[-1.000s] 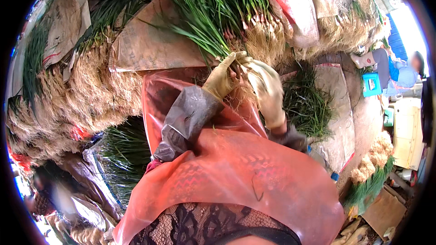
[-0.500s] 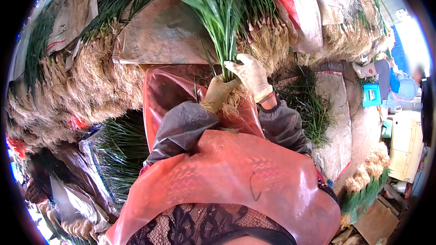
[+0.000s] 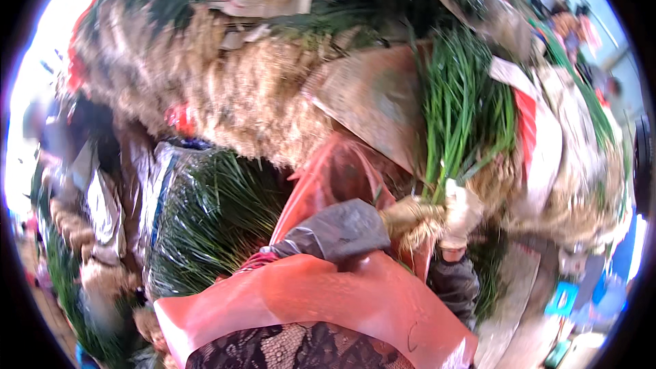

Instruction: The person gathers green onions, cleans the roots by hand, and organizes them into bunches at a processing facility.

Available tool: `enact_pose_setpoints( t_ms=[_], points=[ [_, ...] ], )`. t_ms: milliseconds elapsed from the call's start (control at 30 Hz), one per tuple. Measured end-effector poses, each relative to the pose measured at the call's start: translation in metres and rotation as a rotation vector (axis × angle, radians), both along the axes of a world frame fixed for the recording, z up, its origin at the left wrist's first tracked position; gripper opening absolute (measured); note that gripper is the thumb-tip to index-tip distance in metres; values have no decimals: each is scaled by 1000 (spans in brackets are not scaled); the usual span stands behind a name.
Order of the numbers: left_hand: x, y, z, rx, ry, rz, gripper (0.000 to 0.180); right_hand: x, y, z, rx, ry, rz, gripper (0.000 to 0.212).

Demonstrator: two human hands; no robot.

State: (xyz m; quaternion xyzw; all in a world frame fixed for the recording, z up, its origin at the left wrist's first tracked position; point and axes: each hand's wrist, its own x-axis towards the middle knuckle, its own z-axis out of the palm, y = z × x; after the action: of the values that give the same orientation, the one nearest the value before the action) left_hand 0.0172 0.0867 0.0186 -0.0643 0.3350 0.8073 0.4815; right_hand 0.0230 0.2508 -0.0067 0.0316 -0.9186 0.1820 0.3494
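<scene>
A bunch of long green shoots (image 3: 443,133) with pale stringy roots stands upright in front of me. My left hand (image 3: 413,214), in a yellowish work glove, is closed around its lower stems, and the roots hang below. My right hand (image 3: 461,213), in a whitish glove, is closed on the bunch's right side at about the same height; its fingertips are partly hidden. Leaves of the bunch overlap the pile behind, so its edge is hard to tell. A red plastic apron (image 3: 314,287) covers my lap beneath my arms.
A long bank of root clumps (image 3: 253,89) runs across the front, partly covered by a brown sheet (image 3: 372,92). To the left lies a heap of green leaves (image 3: 205,225). A white-and-red sack (image 3: 540,130) rests at the right, with a blue container (image 3: 562,298) farther off.
My view has swung left, so hands and bunch now appear farther right and lower. Both hands still hold the bunch, and the leaves look more upright.
</scene>
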Motion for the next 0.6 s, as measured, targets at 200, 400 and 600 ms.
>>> enact_pose_setpoints(
  t_ms=[200, 400, 600],
  points=[
    [4, -15, 11, 349, 62, -25, 16, 26, 90, -16, 165, -927, -476, 40],
    [-5, 44, -21, 241, -237, 38, 21, 77, -41, 48, -137, -32, -90, 39],
    [-31, 4, -41, 117, 115, -11, 36, 47, -21, 19, -355, -112, -45, 39]
  ],
)
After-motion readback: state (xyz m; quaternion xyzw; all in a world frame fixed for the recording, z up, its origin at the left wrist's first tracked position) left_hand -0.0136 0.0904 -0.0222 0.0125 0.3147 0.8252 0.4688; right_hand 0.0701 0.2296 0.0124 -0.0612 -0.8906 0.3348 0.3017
